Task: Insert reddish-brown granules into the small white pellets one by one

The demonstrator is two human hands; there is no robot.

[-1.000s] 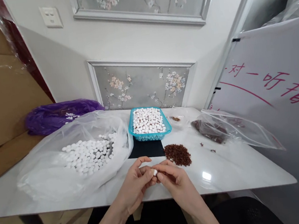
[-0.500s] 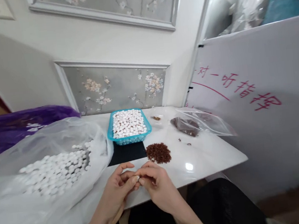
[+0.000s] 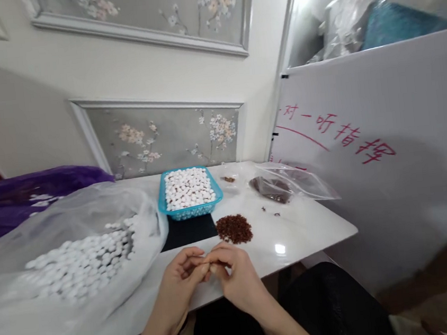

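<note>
My left hand (image 3: pixel 182 278) and my right hand (image 3: pixel 236 272) meet fingertip to fingertip over the front edge of the white table (image 3: pixel 310 230). Both are closed in a pinch. Whatever sits between the fingertips is hidden now; a small white bit, like one of the white balls, showed there a moment ago. Just beyond my right fingers lies a pile of small reddish-brown pieces (image 3: pixel 235 229). Behind it stands a turquoise basket (image 3: pixel 192 213) full of white balls (image 3: pixel 189 187), with some brown showing among them. A clear plastic bag (image 3: pixel 139 197) with loose white balls (image 3: pixel 78 265) lies open at left.
A black flat piece (image 3: pixel 188 232) lies under the basket's front. Further right are a zip bag of brown pieces (image 3: pixel 275 187), a small clear bag (image 3: pixel 229 178) and a few stray bits. A purple bag (image 3: pixel 68 176) lies far left; a whiteboard (image 3: pixel 390 198) borders the right.
The white bit between my fingertips has gone out of sight as the fingers closed together. The view has turned slightly to the right; the things on the table stay put.
</note>
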